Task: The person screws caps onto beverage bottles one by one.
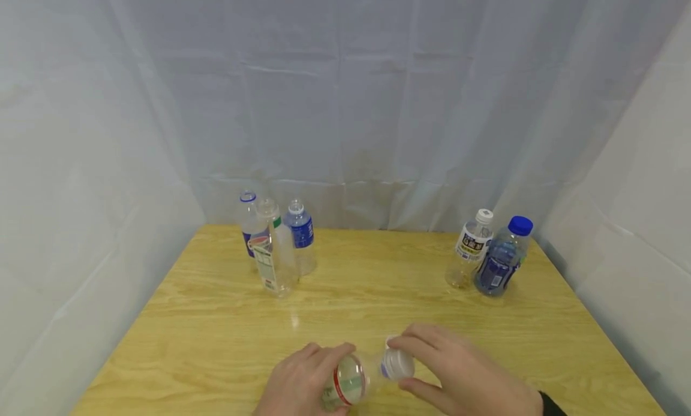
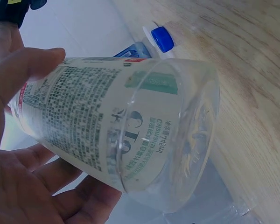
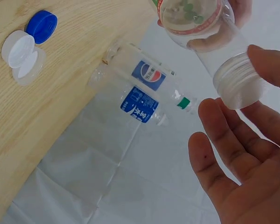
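Note:
A clear plastic bottle (image 2: 144,126) with a printed juice label lies on its side in my left hand (image 1: 303,377), which grips it round the body. Its base faces the left wrist camera and its neck points right. My right hand (image 1: 453,368) is at the neck end, thumb and forefinger at either side of the translucent ridged cap (image 3: 240,86). In the right wrist view the thumb (image 3: 270,67) touches the cap's edge, while the other fingers spread loosely beneath it.
On the table (image 1: 345,308) lie a blue cap (image 3: 42,26) and two whitish caps (image 3: 17,49), close beyond the bottle's neck. Three uncapped bottles (image 1: 278,254) stand at the back left. At the back right stand a white-capped bottle (image 1: 463,260) and a blue-capped bottle (image 1: 498,266). Pale sheeting (image 1: 335,122) surrounds the table.

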### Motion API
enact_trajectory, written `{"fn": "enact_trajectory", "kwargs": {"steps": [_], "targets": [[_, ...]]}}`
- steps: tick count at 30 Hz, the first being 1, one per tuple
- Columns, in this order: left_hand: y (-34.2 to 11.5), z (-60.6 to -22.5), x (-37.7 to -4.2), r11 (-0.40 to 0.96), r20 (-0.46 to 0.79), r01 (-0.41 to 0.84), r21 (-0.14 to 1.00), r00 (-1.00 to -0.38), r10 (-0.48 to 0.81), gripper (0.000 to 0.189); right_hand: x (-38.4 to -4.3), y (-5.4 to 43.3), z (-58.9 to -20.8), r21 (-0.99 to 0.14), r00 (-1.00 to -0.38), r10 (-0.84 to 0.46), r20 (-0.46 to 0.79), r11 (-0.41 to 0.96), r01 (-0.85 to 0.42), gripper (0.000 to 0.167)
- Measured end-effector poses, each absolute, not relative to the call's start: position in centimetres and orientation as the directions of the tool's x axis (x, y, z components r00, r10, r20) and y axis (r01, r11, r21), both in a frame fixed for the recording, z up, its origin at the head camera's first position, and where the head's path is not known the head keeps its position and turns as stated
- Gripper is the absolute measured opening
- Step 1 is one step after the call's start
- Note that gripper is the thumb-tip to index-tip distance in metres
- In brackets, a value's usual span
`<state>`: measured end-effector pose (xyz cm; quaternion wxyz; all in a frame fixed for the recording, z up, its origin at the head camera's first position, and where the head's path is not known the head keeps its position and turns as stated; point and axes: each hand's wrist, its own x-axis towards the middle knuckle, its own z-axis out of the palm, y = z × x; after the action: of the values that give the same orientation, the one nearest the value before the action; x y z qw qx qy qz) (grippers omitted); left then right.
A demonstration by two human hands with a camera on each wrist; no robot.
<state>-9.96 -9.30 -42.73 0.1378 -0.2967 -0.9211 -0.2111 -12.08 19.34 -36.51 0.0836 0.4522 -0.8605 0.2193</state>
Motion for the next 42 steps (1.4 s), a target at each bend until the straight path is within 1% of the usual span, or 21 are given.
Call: {"fn": "enact_trajectory", "kwargs": {"steps": [5, 9, 12, 16, 19, 23, 26, 27, 31, 36, 38, 40, 42], "targets": [[-9.1, -42.7, -10.1, 0.744, 0.387, 0.607, 0.279, -0.78, 0.492, 0.08, -12.0, 19.3, -36.4, -0.346, -0.665, -0.703, 0.254, 0.576, -0.741, 0.041], [-8.9, -42.8, -10.1, 0.736, 0.397, 0.615, 0.283, -0.773, 0.494, 0.08, -11.9, 19.2, -36.6, -0.327, -0.682, -0.686, 0.253, 0.603, -0.727, 0.036], [-8.7, -42.9, -10.0, 0.729, 0.414, 0.626, 0.278, -0.763, 0.497, 0.081, -11.8, 19.2, -36.7, -0.323, -0.702, -0.675, 0.225, 0.629, -0.708, 0.035], [-8.4, -42.9, -10.0, 0.719, 0.411, 0.632, 0.288, -0.76, 0.503, 0.081, -11.7, 19.5, -36.7, -0.369, -0.724, -0.663, 0.189, 0.636, -0.678, 0.036], [-8.3, -42.8, -10.1, 0.708, 0.399, 0.636, 0.307, -0.761, 0.511, 0.081, -11.4, 20.1, -36.9, -0.405, -0.71, -0.666, 0.229, 0.598, -0.692, 0.039], [-8.2, -42.9, -10.1, 0.7, 0.395, 0.642, 0.312, -0.758, 0.52, 0.081, -11.1, 20.7, -37.1, -0.41, -0.65, -0.691, 0.315, 0.519, -0.75, 0.05], [-8.1, -42.9, -10.1, 0.697, 0.39, 0.646, 0.311, -0.756, 0.526, 0.081, -11.0, 20.9, -37.2, -0.39, -0.605, -0.707, 0.366, 0.474, -0.789, 0.046], [-8.1, -42.9, -10.1, 0.694, 0.386, 0.646, 0.317, -0.757, 0.528, 0.081, -11.0, 20.9, -37.2, -0.383, -0.599, -0.709, 0.372, 0.47, -0.795, 0.045], [-8.0, -42.8, -10.1, 0.692, 0.369, 0.638, 0.338, -0.766, 0.526, 0.08, -10.9, 20.8, -37.2, -0.384, -0.597, -0.71, 0.372, 0.468, -0.796, 0.044], [-8.0, -42.5, -10.0, 0.724, 0.364, 0.602, 0.337, -0.792, 0.49, 0.082, -10.9, 20.5, -36.8, -0.415, -0.629, -0.706, 0.326, 0.491, -0.766, 0.047], [-8.1, -42.4, -9.9, 0.736, 0.374, 0.592, 0.329, -0.797, 0.474, 0.082, -11.0, 20.3, -36.7, -0.409, -0.632, -0.708, 0.316, 0.499, -0.764, 0.046], [-8.3, -42.5, -9.8, 0.744, 0.388, 0.588, 0.319, -0.797, 0.463, 0.082, -11.1, 20.1, -36.6, -0.404, -0.623, -0.712, 0.324, 0.492, -0.772, 0.045], [-8.3, -42.5, -9.7, 0.748, 0.402, 0.585, 0.313, -0.795, 0.454, 0.082, -11.3, 19.9, -36.7, -0.388, -0.602, -0.716, 0.354, 0.473, -0.791, 0.044]]}}
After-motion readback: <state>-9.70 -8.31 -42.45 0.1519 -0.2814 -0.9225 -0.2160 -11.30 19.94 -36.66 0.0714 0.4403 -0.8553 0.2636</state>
